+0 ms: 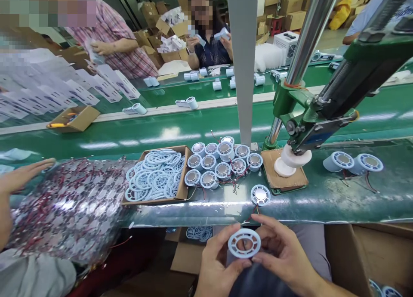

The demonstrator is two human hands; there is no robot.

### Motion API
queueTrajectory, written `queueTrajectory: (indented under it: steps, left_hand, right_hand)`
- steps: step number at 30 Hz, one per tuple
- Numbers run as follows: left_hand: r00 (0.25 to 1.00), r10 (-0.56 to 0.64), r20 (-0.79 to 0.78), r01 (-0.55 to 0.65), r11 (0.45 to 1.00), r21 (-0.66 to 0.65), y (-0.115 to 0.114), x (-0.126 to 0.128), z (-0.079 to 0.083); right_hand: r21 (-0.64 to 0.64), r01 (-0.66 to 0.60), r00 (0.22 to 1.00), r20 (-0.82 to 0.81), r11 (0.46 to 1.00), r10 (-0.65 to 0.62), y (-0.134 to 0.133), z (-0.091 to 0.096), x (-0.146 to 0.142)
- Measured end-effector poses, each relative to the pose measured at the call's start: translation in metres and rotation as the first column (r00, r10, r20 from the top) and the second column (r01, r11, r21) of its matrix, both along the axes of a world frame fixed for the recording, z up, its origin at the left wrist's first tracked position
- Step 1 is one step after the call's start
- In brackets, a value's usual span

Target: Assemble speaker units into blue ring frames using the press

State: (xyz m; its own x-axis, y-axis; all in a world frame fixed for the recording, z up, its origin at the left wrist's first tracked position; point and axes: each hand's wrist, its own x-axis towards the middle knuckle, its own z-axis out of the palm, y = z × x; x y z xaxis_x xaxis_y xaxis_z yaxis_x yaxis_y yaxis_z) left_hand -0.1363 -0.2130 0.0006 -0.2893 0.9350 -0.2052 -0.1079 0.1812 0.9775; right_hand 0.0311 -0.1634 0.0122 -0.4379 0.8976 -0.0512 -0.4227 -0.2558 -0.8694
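Low at the table's front edge, my left hand (217,262) is wrapped round a light-blue round plastic housing (244,255). Its spoked ring faces up, and the centre opening looks dark and coppery. On the other side my right hand (280,249) has its thumb against the housing's rim, its index finger reaching past the top near thin wires. Just beyond my fingers stands another housing (260,195) with a silvery centre and red wires. Farther left, a group of similar housings (222,170) with wires stands close together beside a cardboard tray (186,176) of loose light-blue rings (158,172).
A green hand press (300,129) with a white round pad (297,157) stands over a cardboard-topped base (285,183). Two housings (355,161) stand right of it. At left lie bagged wired parts (71,206), near another person's hand (27,174). People work across the conveyor (155,135).
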Motion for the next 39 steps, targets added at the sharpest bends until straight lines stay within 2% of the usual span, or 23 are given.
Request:
queueTrajectory:
  steps: [3, 6, 11, 15, 20, 27, 34, 37, 39]
  left_hand:
    - [0.997, -0.010, -0.076, 0.012, 0.999, 0.030, -0.001, -0.001, -0.008]
    - [0.996, -0.055, -0.064, 0.060, 0.996, 0.067, 0.002, -0.001, -0.009]
    - [0.988, -0.152, -0.019, 0.153, 0.987, 0.053, 0.009, -0.002, 0.000]
    - [0.972, -0.196, -0.128, 0.202, 0.979, 0.033, 0.011, -0.004, 0.004]
    - [0.958, -0.209, -0.198, 0.215, 0.977, 0.008, 0.009, -0.005, 0.001]
    - [0.965, -0.214, -0.152, 0.217, 0.976, 0.006, 0.012, 0.001, 0.009]
    - [0.962, -0.272, 0.033, 0.270, 0.962, 0.038, 0.020, 0.003, 0.016]
    - [0.963, -0.269, 0.012, 0.268, 0.962, 0.042, 0.019, 0.003, 0.015]
    - [0.966, -0.252, -0.060, 0.254, 0.966, 0.039, 0.017, 0.002, 0.014]
  right_hand:
    - [0.036, 0.029, 1.000, -0.002, 0.999, -0.029, -0.002, -0.002, 0.002]
    - [0.038, 0.037, 0.998, -0.046, 0.999, -0.035, 0.000, -0.001, 0.003]
    - [-0.080, -0.084, 0.988, -0.133, 0.993, 0.073, 0.008, 0.000, 0.004]
    - [-0.154, -0.121, 0.976, -0.201, 0.981, 0.089, 0.010, -0.001, 0.006]
    - [-0.181, -0.143, 0.968, -0.232, 0.973, 0.099, 0.010, 0.000, 0.010]
    - [-0.158, -0.096, 0.981, -0.183, 0.983, 0.066, 0.005, -0.003, 0.014]
    - [-0.116, -0.077, 0.993, -0.100, 0.990, 0.065, 0.000, -0.005, 0.013]
    - [-0.125, -0.085, 0.994, -0.078, 0.988, 0.076, 0.000, -0.004, 0.014]
    - [-0.147, -0.102, 0.993, -0.074, 0.984, 0.092, 0.001, -0.004, 0.015]
